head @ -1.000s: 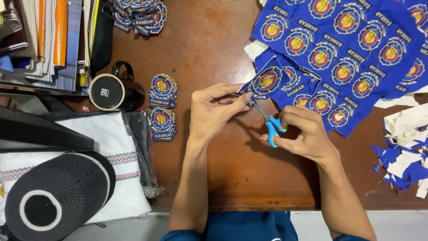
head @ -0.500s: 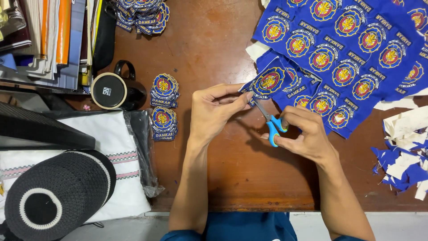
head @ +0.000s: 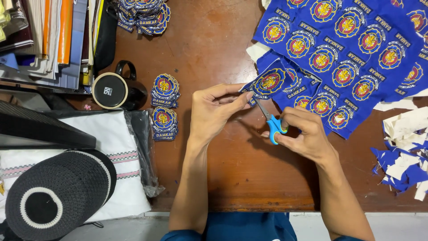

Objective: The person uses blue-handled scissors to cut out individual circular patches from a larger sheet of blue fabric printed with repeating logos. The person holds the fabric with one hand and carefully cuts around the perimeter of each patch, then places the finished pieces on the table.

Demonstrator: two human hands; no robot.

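**A:** Patch (head: 270, 82) being trimmed is dead centre of the frame, pinched at its edge by the left hand (head: 214, 111). It's still joined to the big blue sheet of embroidered emblems (head: 356, 44) filling the upper right. Right hand (head: 303, 134) is closed around the blue-handled scissors (head: 273, 122), blades pointing up into the cloth right by the patch. Hands are close together but not touching.

**B:** How far along would you say?

**A:** Somewhere in the middle, I reckon. Finished cut-outs sit in two small stacks (head: 165, 105) left of centre, plus a bigger heap (head: 145, 13) at the top edge. Blue and white offcuts (head: 403, 156) are piled at the right edge. But that sheet has loads of emblems uncut, so plenty left.

**B:** Anything else on the wooden table (head: 214, 40)?

**A:** Black mug (head: 113, 90) near the stacks, folders and papers (head: 44, 35) upper left, a black knitted cap (head: 53, 196) on folded white cloth (head: 120, 174) lower left. Can't tell how deep the blades are into the fabric.
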